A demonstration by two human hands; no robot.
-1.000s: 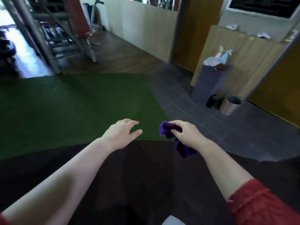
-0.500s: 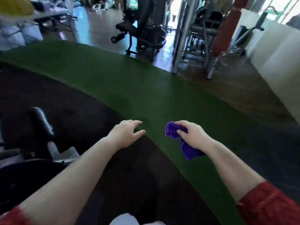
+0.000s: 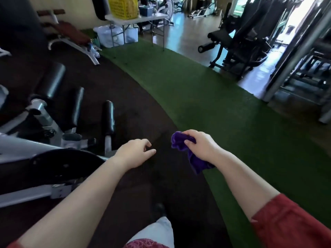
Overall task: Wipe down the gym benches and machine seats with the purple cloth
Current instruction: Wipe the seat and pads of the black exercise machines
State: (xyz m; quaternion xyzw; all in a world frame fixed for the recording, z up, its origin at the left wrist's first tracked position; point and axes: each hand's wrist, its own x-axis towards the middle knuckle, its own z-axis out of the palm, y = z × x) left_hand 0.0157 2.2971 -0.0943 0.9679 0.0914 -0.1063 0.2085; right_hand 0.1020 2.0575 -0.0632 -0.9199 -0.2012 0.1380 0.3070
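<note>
My right hand (image 3: 201, 146) grips the bunched purple cloth (image 3: 180, 143), whose tail hangs below my wrist, above the dark rubber floor. My left hand (image 3: 135, 152) floats beside it, empty, fingers loosely curled and apart. To my left stands a grey-framed machine with black roller pads (image 3: 74, 107) and a black seat pad (image 3: 59, 165) just left of my left forearm. A dark red bench (image 3: 71, 32) sits at the far left. A black machine seat (image 3: 221, 37) stands at the far right.
A green turf strip (image 3: 206, 97) runs diagonally across the floor. A folding table (image 3: 136, 17) with a yellow basket (image 3: 123, 7) stands at the back, plastic bags under it. Steel rack posts (image 3: 293, 56) rise at the right. My leg shows at the bottom.
The view has swung left, from a wooden counter area across the turf to the machines. Both hands keep their pose in front of me, the cloth still in my right hand.
</note>
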